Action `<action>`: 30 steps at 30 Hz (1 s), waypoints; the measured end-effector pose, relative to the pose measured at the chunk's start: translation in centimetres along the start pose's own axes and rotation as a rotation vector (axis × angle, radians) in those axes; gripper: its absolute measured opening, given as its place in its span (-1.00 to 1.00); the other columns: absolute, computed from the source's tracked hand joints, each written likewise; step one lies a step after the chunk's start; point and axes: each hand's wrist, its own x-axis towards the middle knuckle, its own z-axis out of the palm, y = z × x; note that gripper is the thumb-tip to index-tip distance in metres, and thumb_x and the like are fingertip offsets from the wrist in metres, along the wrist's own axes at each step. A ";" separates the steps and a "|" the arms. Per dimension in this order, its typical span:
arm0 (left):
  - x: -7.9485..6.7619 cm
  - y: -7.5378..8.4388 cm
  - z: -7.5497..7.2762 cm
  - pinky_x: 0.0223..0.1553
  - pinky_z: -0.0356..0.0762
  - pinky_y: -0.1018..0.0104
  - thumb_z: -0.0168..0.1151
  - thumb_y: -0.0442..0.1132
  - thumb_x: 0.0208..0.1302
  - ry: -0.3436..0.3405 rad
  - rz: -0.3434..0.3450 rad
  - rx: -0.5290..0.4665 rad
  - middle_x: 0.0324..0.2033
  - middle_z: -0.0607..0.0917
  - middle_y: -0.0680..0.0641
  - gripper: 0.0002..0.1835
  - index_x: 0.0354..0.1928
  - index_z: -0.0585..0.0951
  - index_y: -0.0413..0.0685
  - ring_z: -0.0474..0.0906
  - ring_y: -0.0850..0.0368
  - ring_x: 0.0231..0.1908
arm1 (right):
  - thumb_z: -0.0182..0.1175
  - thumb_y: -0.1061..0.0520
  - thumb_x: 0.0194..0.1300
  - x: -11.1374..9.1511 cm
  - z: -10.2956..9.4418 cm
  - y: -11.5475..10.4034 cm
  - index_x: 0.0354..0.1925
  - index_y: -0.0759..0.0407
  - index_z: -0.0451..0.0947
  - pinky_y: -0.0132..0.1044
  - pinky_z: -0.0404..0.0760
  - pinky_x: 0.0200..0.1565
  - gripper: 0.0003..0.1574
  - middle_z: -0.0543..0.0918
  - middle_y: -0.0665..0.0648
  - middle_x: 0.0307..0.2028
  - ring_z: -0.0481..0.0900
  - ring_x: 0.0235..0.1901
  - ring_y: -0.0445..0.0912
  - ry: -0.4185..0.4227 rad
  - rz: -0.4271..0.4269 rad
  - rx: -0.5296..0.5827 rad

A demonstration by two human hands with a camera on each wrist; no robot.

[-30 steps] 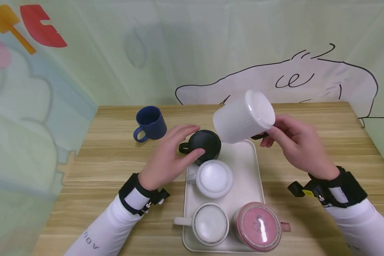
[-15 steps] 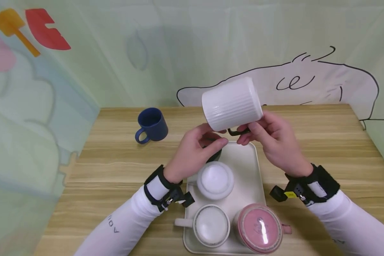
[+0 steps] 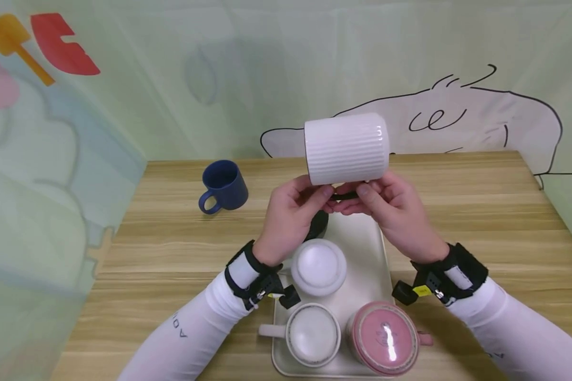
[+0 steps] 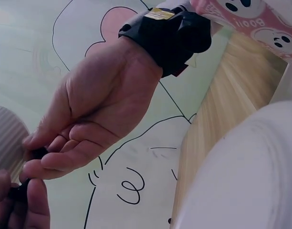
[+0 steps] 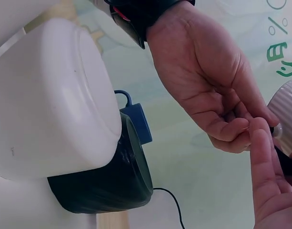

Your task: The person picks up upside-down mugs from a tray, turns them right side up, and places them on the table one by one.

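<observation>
Held up on its side above the tray's far end is a white ribbed mug (image 3: 345, 148), its mouth facing left and its dark handle (image 3: 344, 196) hanging below. My left hand (image 3: 286, 217) pinches the handle's left part between thumb and fingers. From the other side, my right hand (image 3: 402, 219) grips the same handle. The left wrist view shows the right hand's palm side (image 4: 98, 100) and a piece of the ribbed wall; the right wrist view shows the left hand (image 5: 207, 81). Partly behind my left hand stands a black mug (image 3: 318, 225) on the tray.
On the cream tray (image 3: 362, 259), a white mug (image 3: 318, 267), an off-white mug (image 3: 313, 334) and a pink mug (image 3: 385, 338) stand bottom up. A blue mug (image 3: 231, 188) stands upright at the table's back left. A printed cloth backdrop (image 3: 267, 63) hangs behind.
My right hand has brought the white ribbed mug left and turned it nearly level. My left hand has left the black mug, moved up and right, and taken hold of the handle.
</observation>
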 end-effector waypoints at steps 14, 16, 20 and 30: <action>0.1 0.0 -0.9 -0.24 0.66 0.09 0.17 -0.39 0.41 0.037 0.043 -0.023 -0.32 0.64 -0.26 -0.85 -0.16 0.58 -0.42 0.62 0.02 -0.40 | 0.09 0.31 0.47 0.1 -1.1 0.1 0.22 0.33 0.44 -0.03 0.61 -0.01 -0.60 0.58 0.32 0.05 0.66 -0.05 0.14 -0.018 0.065 -0.177; 0.0 0.1 -1.3 -0.23 0.66 0.09 0.16 -0.40 0.41 0.050 0.043 -0.024 -0.32 0.64 -0.28 -0.85 -0.14 0.58 -0.44 0.62 0.02 -0.40 | 0.10 0.31 0.45 0.1 -1.3 0.0 0.24 0.31 0.44 -0.04 0.59 0.02 -0.58 0.58 0.31 0.07 0.65 -0.01 0.14 -0.038 0.071 -0.187; 0.1 0.2 -2.3 -0.23 0.66 0.11 0.17 -0.40 0.40 0.083 0.052 -0.027 -0.32 0.63 -0.27 -0.83 -0.12 0.57 -0.45 0.62 -0.02 -0.41 | 0.14 0.30 0.43 -0.1 -1.8 -0.4 0.28 0.30 0.42 -0.10 0.58 0.06 -0.52 0.57 0.27 0.12 0.63 0.03 0.10 -0.031 0.086 -0.246; 0.4 0.3 -5.9 -0.32 0.67 0.18 0.24 -0.41 0.35 0.213 0.159 0.128 -0.38 0.67 -0.26 -0.85 -0.22 0.61 -0.46 0.64 0.02 -0.46 | 0.16 0.28 0.43 -0.9 -3.8 -1.2 0.33 0.16 0.42 -0.25 0.59 0.03 -0.47 0.58 0.15 0.16 0.62 0.07 0.01 0.034 0.068 -0.427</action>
